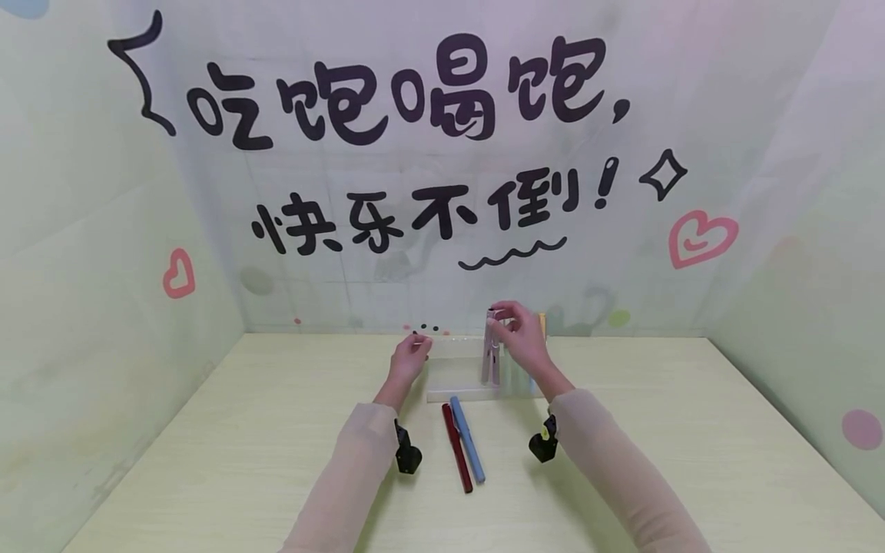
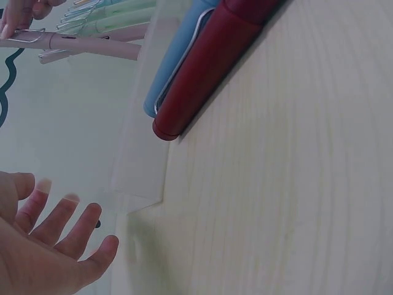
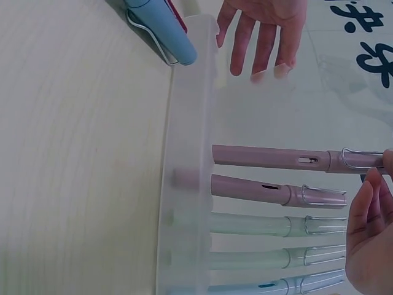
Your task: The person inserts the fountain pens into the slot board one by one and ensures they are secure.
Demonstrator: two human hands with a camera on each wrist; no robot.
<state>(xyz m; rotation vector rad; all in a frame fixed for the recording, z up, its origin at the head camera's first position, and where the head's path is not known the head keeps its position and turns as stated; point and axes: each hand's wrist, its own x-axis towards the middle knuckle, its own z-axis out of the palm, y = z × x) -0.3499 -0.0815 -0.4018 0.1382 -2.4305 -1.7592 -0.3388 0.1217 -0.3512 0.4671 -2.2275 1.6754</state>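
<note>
My right hand (image 1: 523, 338) pinches a mauve pen (image 3: 258, 157) by its cap, keeping it upright at the clear holder (image 3: 189, 110); I can't tell whether its lower end is seated. At nine o'clock, my left hand (image 1: 409, 358) has loosely extended fingers and grips nothing, clearest from the left wrist. The right wrist view separates another mauve pen (image 3: 249, 187) and two green pens (image 3: 249, 224), blurred from my head. At seven o'clock, a red pen (image 1: 457, 448) and blue pen (image 1: 469, 442) lie on the surface (image 1: 242, 430), whole only in the head view.
</note>
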